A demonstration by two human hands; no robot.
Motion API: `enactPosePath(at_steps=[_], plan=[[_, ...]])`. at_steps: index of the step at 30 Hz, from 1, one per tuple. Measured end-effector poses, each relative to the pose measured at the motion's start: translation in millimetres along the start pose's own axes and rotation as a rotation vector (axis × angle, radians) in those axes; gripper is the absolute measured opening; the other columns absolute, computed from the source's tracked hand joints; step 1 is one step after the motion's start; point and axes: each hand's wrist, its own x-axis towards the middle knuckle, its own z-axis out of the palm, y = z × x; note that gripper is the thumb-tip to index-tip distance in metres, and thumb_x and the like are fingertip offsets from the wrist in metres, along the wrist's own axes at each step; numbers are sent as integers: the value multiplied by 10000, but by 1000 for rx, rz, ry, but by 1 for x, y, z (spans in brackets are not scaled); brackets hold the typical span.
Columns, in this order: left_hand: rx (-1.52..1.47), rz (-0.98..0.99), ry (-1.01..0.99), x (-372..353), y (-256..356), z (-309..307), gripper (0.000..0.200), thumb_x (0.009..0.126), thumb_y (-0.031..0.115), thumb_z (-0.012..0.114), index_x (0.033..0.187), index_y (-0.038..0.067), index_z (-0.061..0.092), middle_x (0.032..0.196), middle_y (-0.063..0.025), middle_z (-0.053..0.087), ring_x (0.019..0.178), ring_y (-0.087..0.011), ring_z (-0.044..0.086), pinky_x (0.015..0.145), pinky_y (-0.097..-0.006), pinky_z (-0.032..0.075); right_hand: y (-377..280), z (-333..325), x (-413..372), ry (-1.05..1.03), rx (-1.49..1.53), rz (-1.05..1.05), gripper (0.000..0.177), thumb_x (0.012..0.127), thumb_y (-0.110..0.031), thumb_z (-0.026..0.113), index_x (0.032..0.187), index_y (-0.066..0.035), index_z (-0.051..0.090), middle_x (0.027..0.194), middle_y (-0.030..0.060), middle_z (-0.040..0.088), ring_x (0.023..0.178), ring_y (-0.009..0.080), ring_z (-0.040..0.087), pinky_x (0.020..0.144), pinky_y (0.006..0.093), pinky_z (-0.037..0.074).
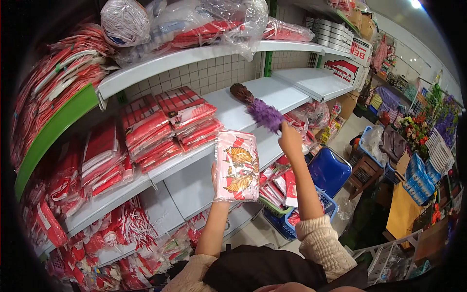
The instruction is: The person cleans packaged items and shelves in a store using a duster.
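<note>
While the right hand (290,140) grips the near end of the duster (265,115), the duster slants forward and left over the shelf (221,103); the left hand (214,171), fingers mostly hidden, holds the packet (237,168) by the shelf's edge.

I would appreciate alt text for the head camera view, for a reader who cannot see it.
A person's right hand holds a purple duster over a white shelf, while the left hand holds a wrapped packet with a golden winged emblem. Red packets sit stacked to the left.
</note>
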Motion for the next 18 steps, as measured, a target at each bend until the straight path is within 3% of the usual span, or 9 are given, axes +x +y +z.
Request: enactPosePath(at_steps=[2, 5, 6, 9, 11, 12, 15, 16, 18], plan=[[-6, 8, 2, -1, -5, 1, 668, 860, 550, 397, 1296, 44, 405, 1253, -149, 477, 1100, -326, 486, 947, -477, 388, -13, 2, 24, -101, 0, 7, 381, 666, -33, 578, 1046, -31, 546, 991, 201, 580, 852, 377, 586, 659, 457, 482], [-1, 10, 6, -2, -8, -1, 658, 863, 546, 397, 1285, 42, 414, 1239, -143, 488, 1087, -318, 498, 942, -469, 395, -23, 17, 12, 77, -77, -132, 401, 661, -38, 595, 1062, -37, 574, 1024, 193, 553, 917, 364, 553, 724, 441, 480], [0, 20, 9, -2, -10, 1, 657, 864, 545, 396, 1283, 39, 416, 1234, -141, 492, 1082, -313, 502, 940, -466, 398, -33, 7, -5, 234, -43, -175, 427, 699, -73, 613, 1120, -40, 547, 1055, 181, 522, 945, 355, 515, 792, 420, 456], [16, 40, -13, 1, -9, -3, 613, 883, 501, 400, 1270, 25, 422, 1216, -143, 503, 1065, -299, 514, 922, -445, 422, -50, 1, -55, 458, 368, -239, 452, 736, -129, 636, 1160, -33, 512, 1055, 177, 496, 934, 321, 508, 792, 402, 436], [42, 73, -2, 1, -13, -10, 564, 904, 452, 396, 1259, 16, 427, 1204, -148, 508, 1052, -291, 522, 905, -427, 443, -52, 14, -87, 342, 673, -80, 481, 767, -172, 643, 1195, -29, 476, 1045, 170, 477, 934, 281, 499, 746, 371, 433], [55, 105, 18, 1, -17, -13, 536, 915, 425, 389, 1254, 11, 430, 1199, -151, 510, 1045, -288, 526, 897, -417, 453, -51, 19, -100, 328, 767, -11, 506, 775, -145, 646, 1223, -9, 455, 925, 105, 515, 787, 176, 511, 646, 286, 415], [50, 89, -1, 5, -26, -20, 461, 941, 346, 378, 1241, 1, 435, 1185, -160, 515, 1035, -282, 533, 886, -390, 473, -27, 16, -112, -358, 1582, 410, 518, 766, -82, 643, 1231, 36, 449, 777, 21, 520, 602, 81, 450, 537, 211, 353], [61, 54, -42, 8, -27, -24, 466, 940, 349, 379, 1244, 0, 433, 1186, -159, 515, 1038, -282, 532, 890, -392, 471, -22, 13, -112, -453, 1825, 412, 538, 744, -23, 635, 1232, 86, 437, 701, -38, 506, 501, 27, 357, 471, 185, 286], [45, -19, -167, 5, -28, -9, 472, 938, 335, 375, 1261, -5, 417, 1203, -166, 508, 1055, -292, 524, 913, -402, 452, -16, 4, -112, -460, 1921, 332, 540, 732, 11, 614, 1232, 100, 433, 743, -17, 534, 513, 29, 369, 467, 187, 287]])
